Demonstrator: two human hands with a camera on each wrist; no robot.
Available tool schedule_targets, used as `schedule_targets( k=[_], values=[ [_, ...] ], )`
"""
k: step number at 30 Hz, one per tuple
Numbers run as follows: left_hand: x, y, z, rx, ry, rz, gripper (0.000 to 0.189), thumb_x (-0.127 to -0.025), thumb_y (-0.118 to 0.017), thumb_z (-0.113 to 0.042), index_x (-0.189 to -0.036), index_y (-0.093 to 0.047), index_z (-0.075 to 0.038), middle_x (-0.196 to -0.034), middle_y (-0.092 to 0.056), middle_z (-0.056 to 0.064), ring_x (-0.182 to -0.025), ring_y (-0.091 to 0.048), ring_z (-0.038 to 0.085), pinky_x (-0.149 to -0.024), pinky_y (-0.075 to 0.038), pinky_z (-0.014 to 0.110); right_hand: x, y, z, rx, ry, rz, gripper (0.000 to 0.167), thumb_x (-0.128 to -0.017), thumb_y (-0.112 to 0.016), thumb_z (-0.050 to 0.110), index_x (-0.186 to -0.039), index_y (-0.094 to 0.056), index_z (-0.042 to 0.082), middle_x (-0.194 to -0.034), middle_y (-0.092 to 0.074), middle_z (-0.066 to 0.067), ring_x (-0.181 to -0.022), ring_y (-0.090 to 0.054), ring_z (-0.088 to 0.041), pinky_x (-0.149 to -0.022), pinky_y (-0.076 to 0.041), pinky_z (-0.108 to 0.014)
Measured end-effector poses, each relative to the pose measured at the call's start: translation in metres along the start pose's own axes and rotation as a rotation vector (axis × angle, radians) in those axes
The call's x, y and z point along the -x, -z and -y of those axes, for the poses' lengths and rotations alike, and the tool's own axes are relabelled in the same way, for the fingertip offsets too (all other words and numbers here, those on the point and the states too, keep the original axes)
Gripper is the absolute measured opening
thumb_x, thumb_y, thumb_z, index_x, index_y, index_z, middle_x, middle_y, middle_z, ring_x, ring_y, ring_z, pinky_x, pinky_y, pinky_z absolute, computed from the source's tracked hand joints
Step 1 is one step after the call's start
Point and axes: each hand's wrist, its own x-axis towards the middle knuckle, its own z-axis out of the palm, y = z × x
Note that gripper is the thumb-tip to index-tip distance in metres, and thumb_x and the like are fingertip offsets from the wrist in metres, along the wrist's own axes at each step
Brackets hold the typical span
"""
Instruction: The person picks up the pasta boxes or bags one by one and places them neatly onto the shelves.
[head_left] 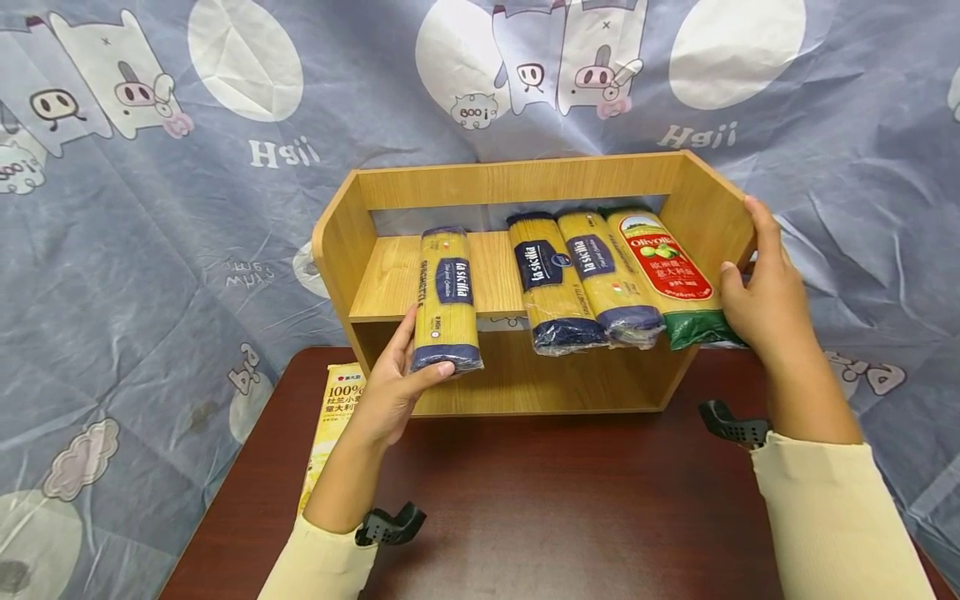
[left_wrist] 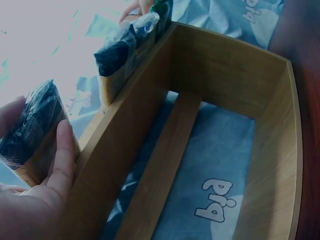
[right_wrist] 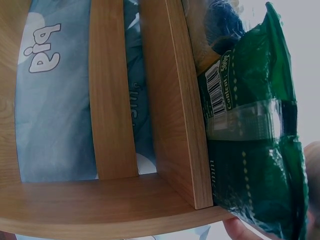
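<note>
My left hand (head_left: pixel 393 387) holds a pack of spaghetti (head_left: pixel 444 321) by its lower end, thumb in front and fingers at the side. This yellow pack with a dark blue label leans over the upper board at the left of the wooden shelf (head_left: pixel 525 185). In the left wrist view its blue wrapped end (left_wrist: pixel 31 125) lies between thumb and fingers. At the far right, my right hand (head_left: pixel 772 296) grips the front edge of the shelf's side panel. Beside it lies a red-labelled pasta pack (head_left: pixel 667 258) with a green end.
A dark-labelled spaghetti pack (head_left: pixel 551 283) and a purple-labelled one (head_left: pixel 611 275) lie side by side on the upper board, their ends jutting past its front. Another yellow pasta pack (head_left: pixel 341 400) rests on the dark red table (head_left: pixel 570 500), left of the shelf. A patterned cloth (head_left: pixel 187 225) hangs behind.
</note>
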Motion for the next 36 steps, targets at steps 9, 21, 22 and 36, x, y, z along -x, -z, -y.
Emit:
schedule_targets(
  k=[9,21,22,36],
  values=[
    [-0.012,-0.011,0.005,0.008,0.009,0.011,0.099,-0.09,-0.065,0.006,-0.163,-0.008,-0.03,-0.149,-0.047,0.017,-0.116,-0.064,0.018,-0.09,-0.059,0.035,0.0,-0.001,0.0,0.006,0.006,-0.004,0.076,-0.1,-0.046,0.011,-0.162,-0.01,0.035,-0.149,-0.041,-0.037,-0.114,-0.053,-0.059,-0.095,-0.037,-0.067],
    [-0.03,-0.022,0.01,-0.034,0.035,0.034,0.097,-0.092,-0.068,-0.001,-0.162,-0.011,-0.034,-0.139,-0.058,0.021,-0.111,-0.068,0.019,-0.09,-0.06,0.04,0.001,0.0,0.001,0.001,0.004,-0.012,0.076,-0.099,-0.046,0.01,-0.162,-0.011,0.034,-0.151,-0.04,-0.036,-0.115,-0.052,-0.06,-0.096,-0.036,-0.068],
    [-0.032,-0.024,0.011,-0.034,0.042,0.035,0.096,-0.092,-0.068,-0.001,-0.162,-0.012,-0.034,-0.139,-0.058,0.021,-0.111,-0.069,0.019,-0.09,-0.06,0.04,0.001,0.0,0.001,0.0,0.005,-0.015,0.076,-0.099,-0.046,0.01,-0.162,-0.011,0.034,-0.151,-0.04,-0.036,-0.115,-0.052,-0.059,-0.096,-0.036,-0.068],
    [-0.05,-0.033,0.014,-0.016,0.071,0.052,0.094,-0.092,-0.067,0.001,-0.163,-0.013,-0.031,-0.137,-0.059,0.023,-0.106,-0.07,0.018,-0.087,-0.061,0.036,0.001,-0.002,0.0,-0.003,0.008,-0.016,0.076,-0.099,-0.046,0.009,-0.162,-0.011,0.034,-0.151,-0.04,-0.036,-0.113,-0.053,-0.06,-0.095,-0.036,-0.068]
  ],
)
